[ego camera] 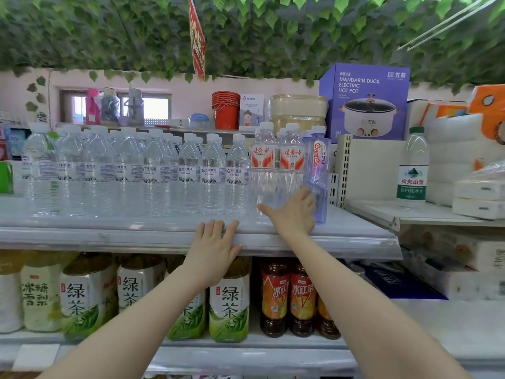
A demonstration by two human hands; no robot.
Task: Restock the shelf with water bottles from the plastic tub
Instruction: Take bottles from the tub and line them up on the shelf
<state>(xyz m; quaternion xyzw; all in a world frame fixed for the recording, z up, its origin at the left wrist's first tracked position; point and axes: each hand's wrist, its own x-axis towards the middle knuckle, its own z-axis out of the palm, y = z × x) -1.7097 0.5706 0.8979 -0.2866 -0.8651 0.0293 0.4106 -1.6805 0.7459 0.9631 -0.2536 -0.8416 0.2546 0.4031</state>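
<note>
The left hand (214,246) is resting flat, fingers straight, on the front lip of the grey metal shelf (109,236) at centre frame. The right hand (293,214) is spreading wide, thumb out, at the base of a clear red-labelled plastic water bottle (291,157) standing on that shelf. Its fingertips are touching the bluish-purple "Ganten" bottle (319,157); whether it is gripping, I cannot tell. A purple cardboard box (366,86) at upper right is showing "MANDARIN DUCK ELECTRIC HOT POT".

Shop: shelves (191,236) stocked with bottled drinks (229,299), boxed hot pot (364,102).
</note>
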